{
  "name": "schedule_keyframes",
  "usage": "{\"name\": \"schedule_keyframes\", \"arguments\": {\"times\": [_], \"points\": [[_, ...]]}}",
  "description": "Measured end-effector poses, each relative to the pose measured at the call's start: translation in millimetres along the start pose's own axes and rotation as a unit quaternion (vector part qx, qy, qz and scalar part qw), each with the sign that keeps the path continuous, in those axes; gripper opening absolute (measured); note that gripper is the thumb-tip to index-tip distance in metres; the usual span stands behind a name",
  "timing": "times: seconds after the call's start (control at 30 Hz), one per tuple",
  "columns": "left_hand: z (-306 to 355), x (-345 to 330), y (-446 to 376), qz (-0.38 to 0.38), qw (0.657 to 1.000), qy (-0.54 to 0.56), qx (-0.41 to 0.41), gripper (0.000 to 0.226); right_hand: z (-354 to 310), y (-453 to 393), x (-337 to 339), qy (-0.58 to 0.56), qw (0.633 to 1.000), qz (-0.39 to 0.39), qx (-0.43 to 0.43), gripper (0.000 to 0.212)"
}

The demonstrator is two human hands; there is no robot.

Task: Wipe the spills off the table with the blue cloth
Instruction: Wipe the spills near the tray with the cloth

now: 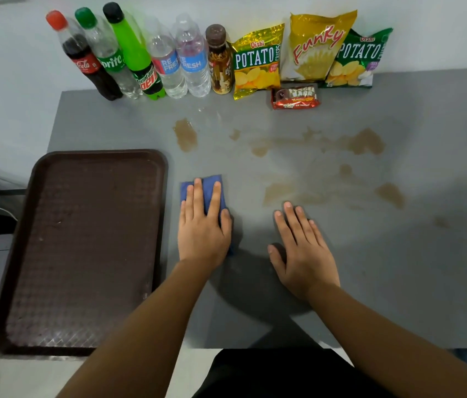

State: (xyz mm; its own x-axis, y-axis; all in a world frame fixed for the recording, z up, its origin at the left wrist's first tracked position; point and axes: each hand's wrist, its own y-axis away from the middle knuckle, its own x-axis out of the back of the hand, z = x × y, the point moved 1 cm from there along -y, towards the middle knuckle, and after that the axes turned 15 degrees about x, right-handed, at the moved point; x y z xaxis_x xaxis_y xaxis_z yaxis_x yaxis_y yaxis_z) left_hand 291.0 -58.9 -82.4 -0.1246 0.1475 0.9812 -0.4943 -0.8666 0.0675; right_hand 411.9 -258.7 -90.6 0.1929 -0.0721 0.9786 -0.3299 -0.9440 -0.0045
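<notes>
Head view shows left hand [203, 225] pressing flat on blue cloth [207, 186], right hand [302, 251] flat, empty; wiping toward brown spills [365, 142] at two o'clock may hit snacks [295, 97].

light: soft, even, overhead
shadow: dark blob on table [398, 268] under the arms
edges: fisheye bend; bottles [140, 56] lean
focus: slightly soft

Head view, looking down, table [370, 268] close

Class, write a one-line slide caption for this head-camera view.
Left hand presses a blue cloth flat beside a brown tray; brown spills dot the grey table.
</notes>
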Motion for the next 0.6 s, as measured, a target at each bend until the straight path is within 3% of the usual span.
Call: {"name": "schedule_keyframes", "arguments": {"times": [0.23,0.4,0.6], "points": [[8.0,8.3,-89.7,-0.011,0.999,0.016,0.045,0.064,-0.5,-1.5,2.2,0.015,0.999,-0.027,-0.007,0.073],[26.3,11.5,-134.8,-0.04,0.999,0.007,0.014,0.064,-0.5,-1.2,0.7,0.01,0.999,-0.031,-0.012,0.073],[29.6,14.0,-108.4,-0.063,0.996,-0.005,-0.056,0.061,-1.2,-2.1,5.0,-0.003,0.998,-0.059,-0.013,0.074]]}}
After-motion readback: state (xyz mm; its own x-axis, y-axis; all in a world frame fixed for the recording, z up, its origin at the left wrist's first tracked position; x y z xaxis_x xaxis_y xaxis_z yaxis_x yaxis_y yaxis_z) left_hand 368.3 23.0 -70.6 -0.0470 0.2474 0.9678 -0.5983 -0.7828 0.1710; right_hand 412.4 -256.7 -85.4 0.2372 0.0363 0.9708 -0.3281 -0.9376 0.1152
